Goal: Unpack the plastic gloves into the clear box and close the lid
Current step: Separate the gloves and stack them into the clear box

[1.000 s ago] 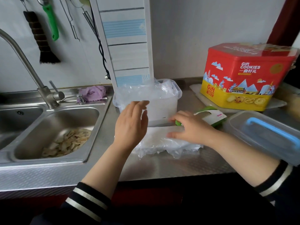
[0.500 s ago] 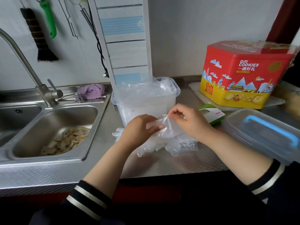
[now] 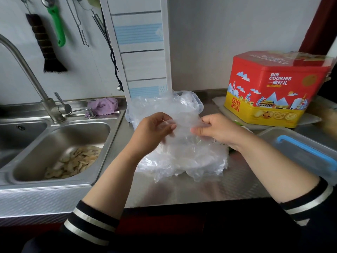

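My left hand and my right hand each pinch an edge of a thin clear plastic glove, held up between them over the counter. Below it a crumpled pile of plastic gloves lies on the steel counter. Behind the raised glove stands the clear box, open, with more clear plastic bulging out of its top. The box's clear lid with a blue handle lies flat at the right. A bit of green packaging shows behind my right hand, mostly hidden.
A steel sink with pale scraps in its basin fills the left, with a tap and a purple cloth behind. A red and yellow cookie tin sits at back right. A striped white panel leans against the wall.
My left hand came down from the box to the pile. Both hands pinched a glove and have lifted it up, spread between them in front of the box.
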The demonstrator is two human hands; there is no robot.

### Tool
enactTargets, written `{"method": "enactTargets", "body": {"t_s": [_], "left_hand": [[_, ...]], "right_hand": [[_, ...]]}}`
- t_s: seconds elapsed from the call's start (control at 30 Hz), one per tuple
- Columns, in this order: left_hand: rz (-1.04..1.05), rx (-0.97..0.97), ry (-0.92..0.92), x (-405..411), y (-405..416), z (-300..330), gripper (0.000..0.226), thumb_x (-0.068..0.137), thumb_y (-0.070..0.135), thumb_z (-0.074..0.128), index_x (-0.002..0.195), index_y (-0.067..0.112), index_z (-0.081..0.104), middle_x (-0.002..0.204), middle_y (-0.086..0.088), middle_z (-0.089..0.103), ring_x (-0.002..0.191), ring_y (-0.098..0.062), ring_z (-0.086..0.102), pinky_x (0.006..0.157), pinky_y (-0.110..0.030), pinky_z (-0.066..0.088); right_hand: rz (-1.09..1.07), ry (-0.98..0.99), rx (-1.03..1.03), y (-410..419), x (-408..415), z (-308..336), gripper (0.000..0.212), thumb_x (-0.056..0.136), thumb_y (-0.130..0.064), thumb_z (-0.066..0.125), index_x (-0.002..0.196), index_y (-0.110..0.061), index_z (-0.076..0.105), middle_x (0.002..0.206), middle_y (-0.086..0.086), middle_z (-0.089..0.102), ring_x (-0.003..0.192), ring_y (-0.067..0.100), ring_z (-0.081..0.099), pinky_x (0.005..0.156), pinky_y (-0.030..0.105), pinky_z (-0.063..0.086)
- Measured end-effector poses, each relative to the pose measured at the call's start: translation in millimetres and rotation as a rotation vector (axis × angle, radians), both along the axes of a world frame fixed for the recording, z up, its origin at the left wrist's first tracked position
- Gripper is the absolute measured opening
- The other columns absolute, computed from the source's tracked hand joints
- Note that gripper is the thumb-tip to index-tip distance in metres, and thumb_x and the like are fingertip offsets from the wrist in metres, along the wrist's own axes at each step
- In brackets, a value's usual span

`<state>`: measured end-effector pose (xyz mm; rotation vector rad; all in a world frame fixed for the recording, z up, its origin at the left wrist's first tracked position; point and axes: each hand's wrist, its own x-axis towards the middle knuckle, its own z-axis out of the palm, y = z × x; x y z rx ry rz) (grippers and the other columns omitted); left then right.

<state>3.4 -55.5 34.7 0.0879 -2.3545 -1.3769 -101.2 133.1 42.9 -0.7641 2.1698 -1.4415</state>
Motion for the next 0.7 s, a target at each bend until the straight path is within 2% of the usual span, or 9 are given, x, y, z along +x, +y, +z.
{"method": "enactTargets", "body": {"t_s": [0.07,0.13,0.27,0.37,0.43,0.5,0.57,0.63,0.7], "left_hand": [[0.044,-0.035,-0.005,-2.1,-1.2,-2.5,0.005,0.089,0.022,0.068,0.089,0.021,0.063,0.066,0.004,0.069,0.045,-0.004,0.049,0.049,-0.018,0.042],[0.083,-0.04,0.01,-3.5,-2.4,-5.9,0.007,0.087,0.025,0.07,0.087,0.025,0.063,0.062,0.006,0.067,0.046,0.002,0.048,0.046,-0.011,0.035],[0.11,-0.05,0.032,-5.0,-7.1,-11.8,0.006,0.089,0.031,0.067,0.085,0.027,0.065,0.049,0.012,0.054,0.045,-0.002,0.05,0.052,-0.012,0.038],[0.096,-0.019,0.022,-5.2,-10.4,-13.2,0.006,0.089,0.03,0.067,0.084,0.027,0.067,0.05,0.013,0.048,0.043,-0.005,0.043,0.049,-0.015,0.04],[0.086,-0.004,0.03,-4.8,-12.0,-12.6,0.009,0.089,0.03,0.067,0.083,0.023,0.07,0.053,0.013,0.05,0.045,-0.007,0.044,0.048,-0.018,0.042],[0.084,0.004,0.039,-4.6,-12.7,-12.6,0.013,0.088,0.03,0.069,0.083,0.018,0.071,0.057,0.008,0.053,0.045,-0.007,0.044,0.047,-0.019,0.042],[0.092,0.024,0.047,-3.4,-13.3,-14.4,0.014,0.087,0.029,0.07,0.082,0.016,0.071,0.059,0.001,0.053,0.045,-0.008,0.043,0.046,-0.019,0.042],[0.099,0.06,0.048,-2.6,-12.2,-17.0,0.013,0.087,0.028,0.071,0.081,0.017,0.07,0.056,0.004,0.049,0.045,-0.009,0.042,0.045,-0.019,0.041],[0.106,0.102,0.041,-2.0,-12.5,-19.7,0.013,0.086,0.028,0.071,0.081,0.017,0.07,0.052,0.01,0.045,0.045,-0.01,0.04,0.045,-0.02,0.041]], "right_hand": [[-0.041,-0.036,-0.096,-2.0,0.4,-1.3,0.019,0.081,-0.02,0.075,0.097,-0.016,0.068,0.09,-0.001,0.073,0.081,0.016,0.07,0.061,0.024,0.054],[-0.102,0.034,-0.107,-5.6,1.6,-1.7,0.021,0.082,-0.017,0.074,0.101,-0.016,0.065,0.09,0.0,0.072,0.073,0.014,0.068,0.055,0.021,0.051],[-0.127,0.223,-0.124,-10.7,4.3,-3.7,0.005,0.09,-0.02,0.065,0.091,-0.016,0.062,0.073,0.003,0.069,0.051,0.008,0.063,0.049,0.019,0.048],[-0.119,0.353,-0.138,-11.3,1.9,-5.6,0.012,0.094,-0.03,0.057,0.089,-0.024,0.066,0.08,-0.006,0.07,0.067,0.005,0.065,0.062,0.016,0.05],[-0.11,0.365,-0.151,-13.2,1.8,-3.9,0.015,0.095,-0.033,0.054,0.095,-0.028,0.068,0.093,-0.014,0.068,0.087,-0.004,0.062,0.072,0.008,0.045],[-0.112,0.34,-0.199,-16.8,1.4,-0.6,0.015,0.093,-0.029,0.058,0.102,-0.023,0.07,0.102,-0.015,0.066,0.094,-0.011,0.059,0.078,0.006,0.045],[-0.102,0.267,-0.23,-20.5,0.9,5.5,0.014,0.088,-0.026,0.066,0.1,-0.02,0.071,0.099,-0.012,0.07,0.09,-0.008,0.063,0.08,0.012,0.048],[-0.083,0.219,-0.197,-20.7,-1.0,10.3,0.018,0.081,-0.037,0.071,0.094,-0.024,0.071,0.09,-0.006,0.073,0.087,0.003,0.067,0.083,0.024,0.052],[-0.099,0.278,-0.119,-22.8,-3.3,11.6,0.021,0.078,-0.046,0.072,0.088,-0.028,0.071,0.08,-0.004,0.073,0.081,0.011,0.068,0.084,0.035,0.052]]}}
